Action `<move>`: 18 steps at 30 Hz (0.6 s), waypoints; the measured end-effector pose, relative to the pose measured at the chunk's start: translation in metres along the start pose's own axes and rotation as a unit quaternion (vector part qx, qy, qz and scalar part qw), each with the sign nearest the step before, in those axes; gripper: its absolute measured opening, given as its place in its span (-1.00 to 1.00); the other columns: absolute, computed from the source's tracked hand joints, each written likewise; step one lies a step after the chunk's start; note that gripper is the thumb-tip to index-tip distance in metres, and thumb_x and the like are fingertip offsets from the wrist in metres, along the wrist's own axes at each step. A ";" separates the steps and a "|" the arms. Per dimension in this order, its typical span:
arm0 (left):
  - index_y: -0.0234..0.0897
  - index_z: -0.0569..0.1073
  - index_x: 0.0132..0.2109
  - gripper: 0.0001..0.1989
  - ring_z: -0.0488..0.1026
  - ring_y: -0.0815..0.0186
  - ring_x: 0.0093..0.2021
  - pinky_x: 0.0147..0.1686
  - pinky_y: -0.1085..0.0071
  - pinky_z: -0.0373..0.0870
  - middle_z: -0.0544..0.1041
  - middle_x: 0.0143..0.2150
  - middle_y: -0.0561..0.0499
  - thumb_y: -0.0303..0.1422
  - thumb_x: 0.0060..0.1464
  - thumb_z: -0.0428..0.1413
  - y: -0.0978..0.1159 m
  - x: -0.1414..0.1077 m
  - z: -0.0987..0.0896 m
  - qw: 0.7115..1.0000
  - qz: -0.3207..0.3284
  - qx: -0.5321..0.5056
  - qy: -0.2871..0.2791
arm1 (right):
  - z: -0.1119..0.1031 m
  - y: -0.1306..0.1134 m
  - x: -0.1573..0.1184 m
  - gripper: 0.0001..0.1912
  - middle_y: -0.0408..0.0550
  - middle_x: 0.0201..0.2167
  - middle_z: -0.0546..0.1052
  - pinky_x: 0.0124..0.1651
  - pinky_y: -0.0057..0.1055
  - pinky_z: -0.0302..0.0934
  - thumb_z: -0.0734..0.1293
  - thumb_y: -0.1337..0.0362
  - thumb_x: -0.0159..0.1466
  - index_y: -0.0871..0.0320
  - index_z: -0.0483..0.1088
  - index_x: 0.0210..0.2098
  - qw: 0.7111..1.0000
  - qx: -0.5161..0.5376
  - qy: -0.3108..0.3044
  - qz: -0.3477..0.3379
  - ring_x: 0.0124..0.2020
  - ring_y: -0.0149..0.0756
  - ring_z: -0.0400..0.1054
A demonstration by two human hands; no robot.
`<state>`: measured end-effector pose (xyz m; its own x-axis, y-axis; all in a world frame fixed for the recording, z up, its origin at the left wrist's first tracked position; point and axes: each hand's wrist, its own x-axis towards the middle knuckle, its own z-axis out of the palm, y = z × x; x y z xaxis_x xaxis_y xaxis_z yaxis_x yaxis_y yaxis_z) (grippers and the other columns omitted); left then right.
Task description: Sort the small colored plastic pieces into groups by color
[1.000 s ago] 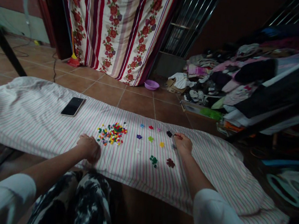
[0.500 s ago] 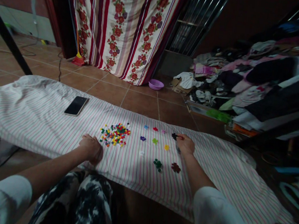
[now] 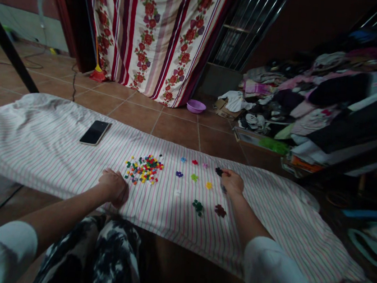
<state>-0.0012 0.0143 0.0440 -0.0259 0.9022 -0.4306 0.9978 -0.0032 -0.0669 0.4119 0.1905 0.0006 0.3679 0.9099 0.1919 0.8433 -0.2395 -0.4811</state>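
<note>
On the striped cloth, my right hand [image 3: 233, 181] has its fingertips pinched together at the edge of a small black cluster of pieces [image 3: 218, 171]. Whatever is between those fingers is too small to make out. My left hand [image 3: 114, 186] rests loosely curled on the cloth, just left of a mixed pile of tiny coloured pieces [image 3: 144, 169]. Between the pile and my right hand lie small single-colour clusters: blue [image 3: 183, 159], red [image 3: 194, 162], pink [image 3: 205, 165], purple [image 3: 179, 174], lime green [image 3: 194, 177], yellow [image 3: 209, 185], white [image 3: 177, 193], dark green [image 3: 198, 207] and brown [image 3: 220, 210].
A phone [image 3: 95, 132] lies on the cloth [image 3: 52, 144] at the left. Beyond it, a purple basin [image 3: 196, 107] stands on the tiled floor, near a floral curtain [image 3: 149, 37]. Clothes [image 3: 293, 90] are heaped at the right. A dark pole [image 3: 11, 48] slants at the left.
The view has shifted very slightly. My right hand stays at the black cluster and my left hand keeps its place on the cloth.
</note>
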 end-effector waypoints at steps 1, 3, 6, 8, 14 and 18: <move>-0.39 0.49 -0.02 -0.31 0.36 -0.34 0.04 -0.16 -0.12 0.33 0.48 -0.07 -0.48 -0.13 -0.37 0.18 0.000 0.000 0.001 1.000 0.002 -0.002 0.001 | -0.001 0.000 0.000 -0.66 0.02 -0.31 0.61 -0.20 -0.38 0.27 0.24 0.38 0.11 0.14 0.59 -0.21 1.000 0.005 -0.001 0.003 -0.30 -0.20 0.45; -0.39 0.50 -0.03 -0.32 0.37 -0.34 0.03 -0.16 -0.12 0.32 0.48 -0.08 -0.48 -0.11 -0.35 0.17 -0.001 0.000 0.002 1.000 0.004 -0.003 0.005 | -0.002 0.001 -0.001 -0.68 0.02 -0.31 0.61 -0.20 -0.39 0.27 0.26 0.38 0.11 0.14 0.60 -0.22 1.000 0.015 -0.003 0.002 -0.29 -0.21 0.45; -0.39 0.49 -0.03 -0.32 0.36 -0.35 0.04 -0.15 -0.13 0.31 0.47 -0.07 -0.48 -0.11 -0.34 0.17 -0.001 -0.001 0.003 1.000 0.005 -0.008 0.013 | -0.003 0.001 -0.003 -0.70 0.03 -0.28 0.61 -0.19 -0.40 0.26 0.27 0.37 0.12 0.15 0.59 -0.22 1.000 0.021 -0.007 0.007 -0.28 -0.23 0.45; -0.40 0.49 -0.02 -0.30 0.34 -0.37 0.06 -0.14 -0.14 0.30 0.46 -0.04 -0.50 -0.12 -0.36 0.20 0.000 -0.001 0.001 1.000 0.002 -0.014 0.007 | -0.004 0.001 -0.003 -0.70 0.03 -0.26 0.60 -0.18 -0.41 0.26 0.27 0.37 0.13 0.16 0.59 -0.21 1.000 0.021 -0.003 0.011 -0.28 -0.24 0.44; -0.40 0.48 0.00 -0.29 0.32 -0.38 0.08 -0.13 -0.11 0.30 0.44 0.00 -0.51 -0.18 -0.40 0.24 0.001 -0.002 -0.003 1.000 -0.004 -0.010 -0.022 | -0.011 0.002 -0.004 -0.72 0.03 -0.28 0.60 -0.18 -0.39 0.25 0.26 0.37 0.14 0.15 0.57 -0.22 1.000 0.007 0.012 -0.012 -0.26 -0.21 0.44; -0.39 0.48 0.00 -0.30 0.33 -0.37 0.08 -0.12 -0.13 0.30 0.44 0.01 -0.50 -0.17 -0.38 0.23 0.002 -0.003 -0.003 1.000 -0.007 -0.017 -0.020 | -0.018 -0.005 -0.011 -0.71 0.03 -0.24 0.60 -0.15 -0.38 0.25 0.25 0.37 0.16 0.16 0.56 -0.20 1.000 0.003 0.001 -0.014 -0.21 -0.19 0.45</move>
<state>0.0009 0.0131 0.0474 -0.0412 0.8838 -0.4661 0.9988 0.0236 -0.0434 0.4108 0.1755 0.0166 0.3452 0.9153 0.2074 0.8507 -0.2118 -0.4811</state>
